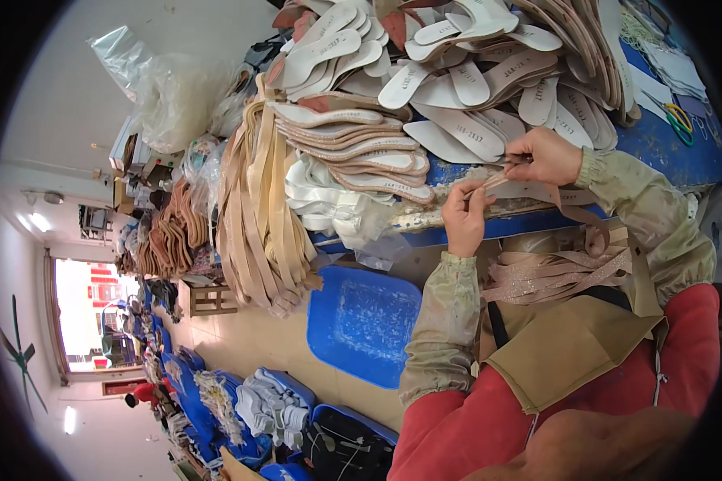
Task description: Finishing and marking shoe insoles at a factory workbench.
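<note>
Right of centre, the left hand (464, 218) and right hand (549, 156) pinch 1 thin strip (496, 181) between their fingers; white insoles (456, 131) crowd the blue table (686, 166), upper right.

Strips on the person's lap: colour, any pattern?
The strips are pinkish beige with glittery speckles; best seen in the head view.

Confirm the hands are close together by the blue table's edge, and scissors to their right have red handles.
Wrong colour: the head view shows the scissors' handles are green and yellow. The hands are close together by the edge of the blue table.
</note>
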Motion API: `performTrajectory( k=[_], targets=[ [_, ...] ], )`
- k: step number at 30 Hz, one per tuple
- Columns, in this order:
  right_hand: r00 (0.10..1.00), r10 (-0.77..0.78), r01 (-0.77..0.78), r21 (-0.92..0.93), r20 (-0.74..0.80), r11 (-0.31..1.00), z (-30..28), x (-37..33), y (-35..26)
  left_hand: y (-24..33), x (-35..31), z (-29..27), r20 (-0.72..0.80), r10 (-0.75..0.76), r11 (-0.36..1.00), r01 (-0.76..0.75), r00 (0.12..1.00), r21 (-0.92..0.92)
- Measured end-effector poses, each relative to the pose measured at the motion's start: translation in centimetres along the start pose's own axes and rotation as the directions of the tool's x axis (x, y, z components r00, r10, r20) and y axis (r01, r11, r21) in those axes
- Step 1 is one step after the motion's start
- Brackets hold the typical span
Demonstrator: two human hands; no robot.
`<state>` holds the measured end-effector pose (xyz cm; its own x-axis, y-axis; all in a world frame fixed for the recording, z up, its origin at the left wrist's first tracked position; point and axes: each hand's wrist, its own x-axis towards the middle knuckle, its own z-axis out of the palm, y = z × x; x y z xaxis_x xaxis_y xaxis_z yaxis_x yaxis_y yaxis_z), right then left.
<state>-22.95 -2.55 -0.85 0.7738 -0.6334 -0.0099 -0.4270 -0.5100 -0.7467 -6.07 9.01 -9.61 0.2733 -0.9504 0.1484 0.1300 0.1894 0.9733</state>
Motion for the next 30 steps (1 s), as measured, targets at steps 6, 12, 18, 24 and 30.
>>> performTrajectory(
  k=[6, 12, 18, 24, 30],
  targets=[
    [0.998, 0.064, -0.063, 0.025, -0.023, 0.998, -1.1, -3.0, 0.2, 2.7, 0.4, 2.1, 0.126, 0.025, 0.969, -0.055, 0.992, 0.24],
    [0.989, 0.028, 0.005, 0.221, -0.145, 0.975, -0.2, -6.4, 0.8, 4.1, 0.1, 4.8, 0.403, 0.504, 0.471, -0.634, 0.764, 0.613],
    [0.986, 0.099, -0.031, 0.425, -0.137, 0.905, -1.6, -8.9, 2.0, 3.8, -0.1, 6.7, 0.491, 0.317, 0.624, -0.568, 0.811, 0.536],
    [0.927, 0.015, 0.034, 0.126, -0.374, 0.991, -0.8, -12.0, 4.0, 3.2, -0.4, 8.6, 0.529, 0.242, 0.629, -0.547, 0.813, 0.552],
    [0.838, -0.157, 0.081, -0.166, -0.523, 0.983, -1.7, -13.6, 4.2, 5.0, -0.5, 11.6, 0.566, 0.183, 0.516, -0.568, 0.804, 0.641]
  ],
)
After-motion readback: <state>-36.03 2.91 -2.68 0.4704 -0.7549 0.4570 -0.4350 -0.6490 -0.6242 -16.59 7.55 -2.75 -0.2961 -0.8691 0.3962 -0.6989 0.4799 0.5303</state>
